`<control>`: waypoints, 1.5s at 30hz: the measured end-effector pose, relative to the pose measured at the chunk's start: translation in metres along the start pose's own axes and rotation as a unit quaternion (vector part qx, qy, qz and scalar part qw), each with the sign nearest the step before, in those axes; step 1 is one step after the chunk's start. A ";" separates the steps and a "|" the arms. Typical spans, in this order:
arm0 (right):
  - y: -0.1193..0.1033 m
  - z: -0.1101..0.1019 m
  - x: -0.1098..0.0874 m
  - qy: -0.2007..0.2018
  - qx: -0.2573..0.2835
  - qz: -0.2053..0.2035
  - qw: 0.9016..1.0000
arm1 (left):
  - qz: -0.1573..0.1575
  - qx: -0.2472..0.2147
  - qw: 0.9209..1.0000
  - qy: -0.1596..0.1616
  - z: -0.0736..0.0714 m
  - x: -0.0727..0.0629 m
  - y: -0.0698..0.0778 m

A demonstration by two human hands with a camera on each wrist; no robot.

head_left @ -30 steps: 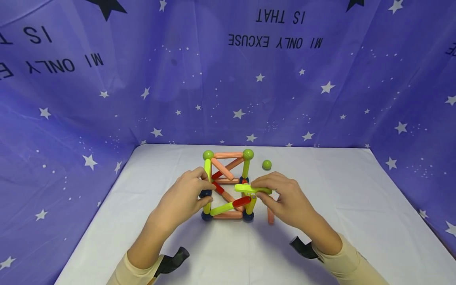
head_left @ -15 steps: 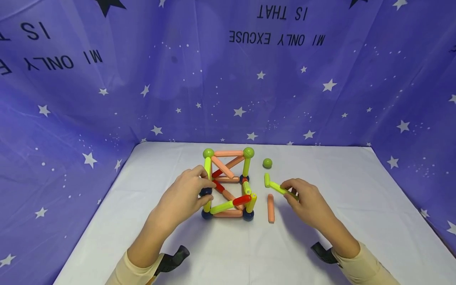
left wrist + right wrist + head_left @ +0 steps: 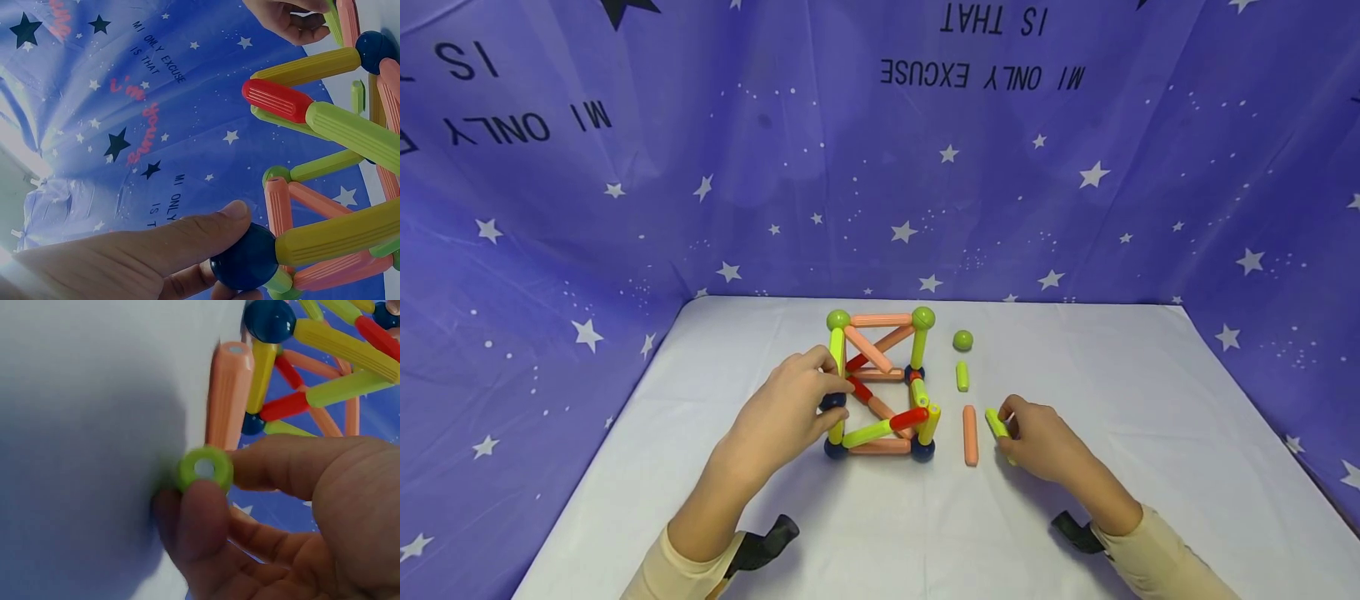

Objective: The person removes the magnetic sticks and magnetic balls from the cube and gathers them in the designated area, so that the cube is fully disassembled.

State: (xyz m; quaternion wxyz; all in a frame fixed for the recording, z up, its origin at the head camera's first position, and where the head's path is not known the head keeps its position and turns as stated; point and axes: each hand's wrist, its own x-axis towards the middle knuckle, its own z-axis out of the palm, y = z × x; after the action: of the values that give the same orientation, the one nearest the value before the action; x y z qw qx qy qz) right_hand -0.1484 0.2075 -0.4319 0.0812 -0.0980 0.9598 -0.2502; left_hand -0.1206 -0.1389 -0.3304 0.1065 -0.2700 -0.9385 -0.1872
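Note:
My left hand [image 3: 793,404] pinches a dark blue ball [image 3: 245,257] at the left side of an upright frame of magnetic rods [image 3: 880,447] and balls, thumb on top in the left wrist view. A yellow rod [image 3: 337,231] joins that ball. To the right of the frame, my right hand [image 3: 1041,442] pinches a light green rod [image 3: 996,422] low over the table; the right wrist view shows its round end [image 3: 205,464] between thumb and fingers. A red-tipped green rod [image 3: 887,427] slants across the frame's front, its red end near the top of a short yellow rod [image 3: 929,425].
A peach rod [image 3: 971,435] lies between the frame and my right hand. Beyond it are a short green rod [image 3: 962,376] and a loose green ball [image 3: 962,340]. White cloth [image 3: 1135,400] covers the table; a purple star-printed curtain [image 3: 880,192] surrounds its back and sides.
My right hand has carried the green rod from over the frame rightward and down beside the peach rod. The short green rod, at its tip half a second ago, now lies apart. My left hand stays.

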 end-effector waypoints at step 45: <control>-0.075 0.012 0.053 -0.054 0.389 0.071 0.917 | -0.006 -0.002 1.000 -0.005 -0.001 0.000 0.001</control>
State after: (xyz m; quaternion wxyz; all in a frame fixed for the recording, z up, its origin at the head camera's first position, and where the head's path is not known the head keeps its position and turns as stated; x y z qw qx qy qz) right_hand -0.1860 0.1253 -0.4104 0.1821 -0.0034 0.7850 -0.5921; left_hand -0.1199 -0.1385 -0.3295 0.1003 -0.2655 -0.9402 -0.1886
